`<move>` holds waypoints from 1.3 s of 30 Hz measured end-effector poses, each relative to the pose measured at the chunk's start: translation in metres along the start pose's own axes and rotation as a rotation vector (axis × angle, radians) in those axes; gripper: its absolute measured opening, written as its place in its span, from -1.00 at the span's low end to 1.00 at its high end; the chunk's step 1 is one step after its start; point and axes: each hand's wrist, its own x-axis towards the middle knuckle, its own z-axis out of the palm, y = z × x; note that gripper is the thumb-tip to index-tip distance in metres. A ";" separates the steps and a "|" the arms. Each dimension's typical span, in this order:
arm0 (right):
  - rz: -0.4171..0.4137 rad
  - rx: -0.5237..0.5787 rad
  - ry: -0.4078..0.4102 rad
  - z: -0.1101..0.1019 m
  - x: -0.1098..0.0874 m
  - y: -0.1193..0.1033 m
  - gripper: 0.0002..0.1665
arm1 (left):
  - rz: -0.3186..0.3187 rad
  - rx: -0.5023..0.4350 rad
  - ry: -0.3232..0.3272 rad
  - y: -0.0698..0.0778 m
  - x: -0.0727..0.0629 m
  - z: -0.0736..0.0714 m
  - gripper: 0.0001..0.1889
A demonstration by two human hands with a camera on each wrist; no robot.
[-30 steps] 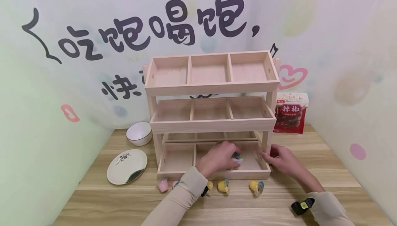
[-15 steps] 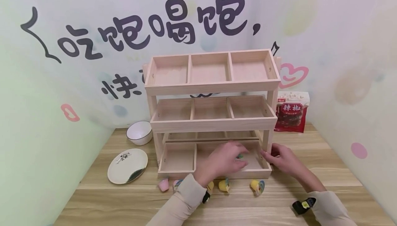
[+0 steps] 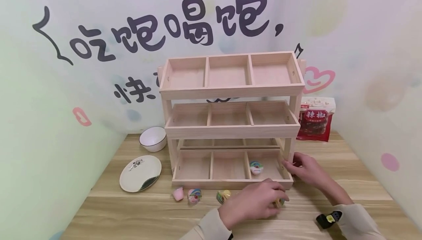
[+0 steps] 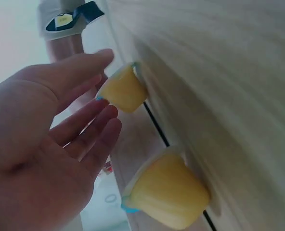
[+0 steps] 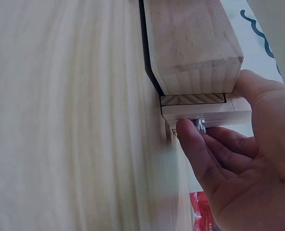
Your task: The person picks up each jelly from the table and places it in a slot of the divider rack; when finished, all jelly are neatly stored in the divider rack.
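My left hand is at the front of the three-tier wooden rack. Its thumb and fingers stand apart on either side of a yellow jelly cup, mostly covered by the hand in the head view. Closer to the left wrist camera lies another yellow jelly cup. One jelly cup with a printed lid sits in the right compartment of the bottom tray. My right hand holds the rack's lower right side, thumb against the tray's end and a fingertip beside a metal bolt.
A pink jelly cup and a printed-lid jelly cup lie before the rack, left of another jelly cup. A plate and a white bowl stand left. A red food bag stands behind at right.
My left hand has let go of the jelly cup in the bottom tray's right compartment and come forward to the yellow cup on the table. The right hand stays on the rack.
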 end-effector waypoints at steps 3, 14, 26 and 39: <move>-0.004 -0.005 0.001 0.001 0.001 0.000 -0.31 | -0.002 0.021 0.000 0.000 0.001 0.004 -0.68; -0.010 -0.007 0.021 0.002 0.002 -0.002 -0.36 | -0.042 -0.046 -0.033 -0.005 0.003 0.005 -0.58; -0.007 -0.022 0.025 0.003 0.000 -0.003 -0.37 | -0.090 -0.090 0.000 -0.007 0.000 0.008 -0.53; 0.023 -0.006 -0.001 0.000 0.000 -0.001 -0.26 | -0.081 -0.209 -0.020 -0.014 0.001 0.009 -0.53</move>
